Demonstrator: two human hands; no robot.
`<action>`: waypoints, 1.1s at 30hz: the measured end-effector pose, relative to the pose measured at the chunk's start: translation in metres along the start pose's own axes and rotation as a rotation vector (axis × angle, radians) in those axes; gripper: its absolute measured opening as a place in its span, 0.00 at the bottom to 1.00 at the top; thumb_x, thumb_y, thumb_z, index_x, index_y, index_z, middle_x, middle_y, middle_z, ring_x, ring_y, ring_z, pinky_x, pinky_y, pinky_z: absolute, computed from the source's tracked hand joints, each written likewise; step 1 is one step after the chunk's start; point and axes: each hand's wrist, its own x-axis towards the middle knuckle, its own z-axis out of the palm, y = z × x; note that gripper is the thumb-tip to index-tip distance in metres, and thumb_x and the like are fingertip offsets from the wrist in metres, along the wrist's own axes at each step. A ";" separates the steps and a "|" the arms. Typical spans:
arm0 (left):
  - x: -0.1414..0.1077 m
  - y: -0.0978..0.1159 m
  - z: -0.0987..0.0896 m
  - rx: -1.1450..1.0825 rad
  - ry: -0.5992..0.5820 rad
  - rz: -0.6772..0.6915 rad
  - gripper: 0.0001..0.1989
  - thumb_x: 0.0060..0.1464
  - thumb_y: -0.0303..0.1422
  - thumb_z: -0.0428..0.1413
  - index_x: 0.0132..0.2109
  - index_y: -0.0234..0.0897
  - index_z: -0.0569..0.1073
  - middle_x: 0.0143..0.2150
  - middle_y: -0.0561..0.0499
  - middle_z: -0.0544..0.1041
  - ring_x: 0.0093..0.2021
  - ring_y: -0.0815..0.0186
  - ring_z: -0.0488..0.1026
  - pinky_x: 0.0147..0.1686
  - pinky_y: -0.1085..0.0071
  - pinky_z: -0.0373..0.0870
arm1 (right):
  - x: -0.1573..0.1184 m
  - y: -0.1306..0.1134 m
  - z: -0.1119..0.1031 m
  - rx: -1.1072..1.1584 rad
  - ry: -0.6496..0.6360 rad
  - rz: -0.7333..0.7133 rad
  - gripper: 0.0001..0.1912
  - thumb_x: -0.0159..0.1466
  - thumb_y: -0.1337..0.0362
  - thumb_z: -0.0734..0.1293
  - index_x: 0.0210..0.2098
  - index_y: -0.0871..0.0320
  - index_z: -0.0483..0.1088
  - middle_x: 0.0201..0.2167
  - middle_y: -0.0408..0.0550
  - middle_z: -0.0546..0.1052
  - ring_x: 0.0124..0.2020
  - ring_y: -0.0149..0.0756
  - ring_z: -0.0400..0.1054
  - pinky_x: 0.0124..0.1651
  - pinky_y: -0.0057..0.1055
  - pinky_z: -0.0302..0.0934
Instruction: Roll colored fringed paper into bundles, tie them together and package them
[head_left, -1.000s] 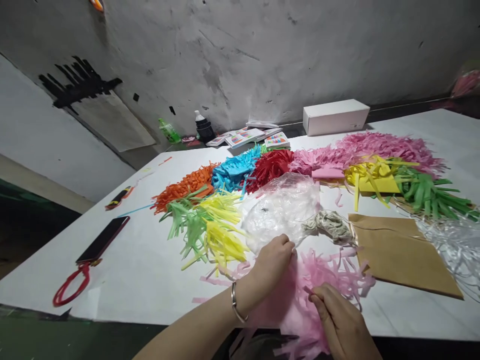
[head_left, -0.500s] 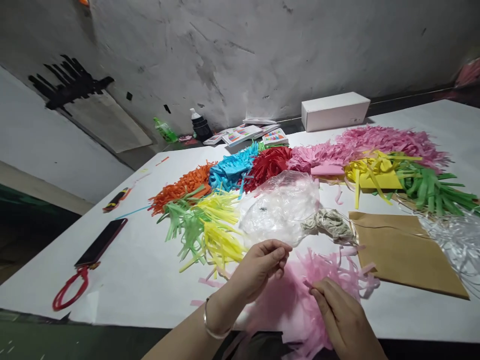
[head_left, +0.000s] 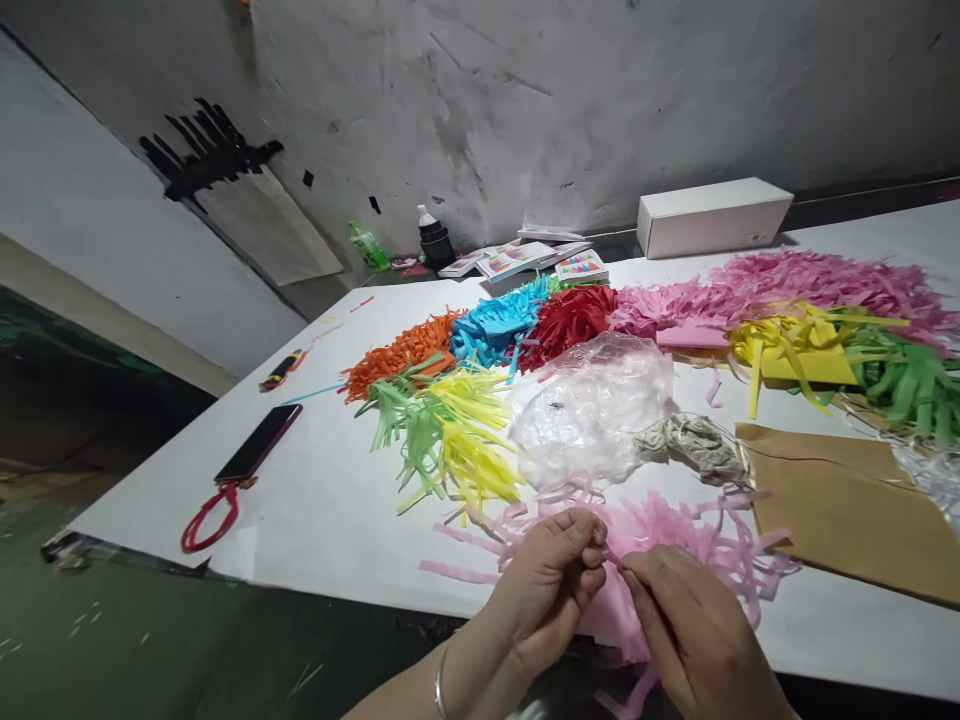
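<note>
Fringed pink tissue paper (head_left: 675, 520) lies at the table's near edge, its strips spread to both sides and some hanging over the edge. My right hand (head_left: 694, 620) pinches a twisted bit of it between thumb and fingertips. Close beside, my left hand (head_left: 555, 570) has its fingers curled in a pinch at the other end of that pink twist; the exact grip is partly hidden by the fingers. Just beyond my hands lie a crumpled clear plastic bag (head_left: 592, 415) and a bundle of greyish string (head_left: 694, 445).
Beyond are yellow (head_left: 476, 460), orange (head_left: 401, 350), blue (head_left: 495, 325) and red (head_left: 570, 325) tissue tassels. At right lies brown card (head_left: 847, 500). A phone (head_left: 259, 442) and cutter (head_left: 282, 370) lie left. A white box (head_left: 712, 220) stands at the back.
My hands have come together at the pink twist; the left hand has lowered and its fingers have curled in. The pink paper has shifted, and the view has swung left.
</note>
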 end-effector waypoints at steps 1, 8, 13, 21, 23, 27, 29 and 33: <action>-0.001 -0.001 0.001 -0.005 0.012 0.021 0.18 0.37 0.31 0.76 0.28 0.28 0.75 0.27 0.52 0.72 0.23 0.78 0.66 0.19 0.84 0.60 | 0.001 -0.002 0.002 -0.025 0.009 -0.016 0.07 0.71 0.73 0.59 0.46 0.62 0.67 0.31 0.49 0.73 0.34 0.37 0.69 0.41 0.34 0.63; -0.003 -0.009 0.004 0.005 0.117 0.079 0.21 0.33 0.34 0.77 0.29 0.28 0.76 0.23 0.54 0.71 0.23 0.78 0.65 0.19 0.84 0.60 | 0.002 -0.007 0.012 -0.167 0.017 -0.055 0.07 0.71 0.73 0.59 0.39 0.62 0.68 0.27 0.47 0.70 0.30 0.38 0.63 0.36 0.36 0.53; -0.001 -0.015 0.003 0.054 0.117 0.144 0.22 0.33 0.37 0.76 0.28 0.30 0.74 0.20 0.56 0.70 0.20 0.77 0.64 0.20 0.82 0.61 | 0.003 -0.010 0.013 -0.269 -0.020 -0.075 0.12 0.71 0.73 0.59 0.32 0.59 0.68 0.23 0.45 0.65 0.27 0.38 0.57 0.33 0.37 0.47; -0.003 -0.020 0.004 0.155 0.096 0.251 0.21 0.38 0.41 0.74 0.28 0.33 0.72 0.19 0.59 0.67 0.19 0.75 0.64 0.23 0.78 0.61 | 0.006 -0.015 0.010 -0.284 -0.017 -0.067 0.15 0.71 0.73 0.59 0.28 0.57 0.66 0.22 0.44 0.63 0.26 0.37 0.54 0.32 0.37 0.44; -0.004 -0.020 0.003 0.179 0.106 0.279 0.21 0.39 0.41 0.74 0.28 0.33 0.72 0.20 0.59 0.68 0.20 0.75 0.65 0.25 0.77 0.62 | 0.004 -0.015 0.011 -0.241 -0.007 -0.029 0.15 0.71 0.72 0.59 0.28 0.57 0.65 0.22 0.44 0.64 0.26 0.37 0.55 0.32 0.36 0.45; -0.004 -0.021 -0.001 0.228 0.126 0.315 0.21 0.39 0.42 0.74 0.28 0.33 0.73 0.22 0.59 0.68 0.21 0.75 0.64 0.25 0.77 0.61 | 0.003 -0.014 0.011 -0.232 -0.017 -0.039 0.16 0.71 0.72 0.59 0.27 0.57 0.64 0.22 0.43 0.63 0.25 0.36 0.55 0.32 0.36 0.44; -0.004 -0.022 -0.003 0.253 0.126 0.332 0.21 0.39 0.43 0.73 0.27 0.34 0.72 0.22 0.58 0.68 0.21 0.74 0.63 0.25 0.76 0.60 | 0.004 -0.014 0.010 -0.225 -0.031 -0.064 0.16 0.71 0.73 0.59 0.26 0.57 0.64 0.22 0.43 0.63 0.24 0.35 0.55 0.32 0.36 0.44; -0.005 -0.023 -0.005 0.298 0.080 0.359 0.19 0.42 0.41 0.72 0.26 0.34 0.72 0.21 0.58 0.68 0.23 0.73 0.63 0.26 0.76 0.60 | 0.004 -0.015 0.009 -0.102 -0.024 0.010 0.15 0.72 0.71 0.58 0.29 0.57 0.65 0.22 0.42 0.65 0.24 0.33 0.59 0.31 0.33 0.48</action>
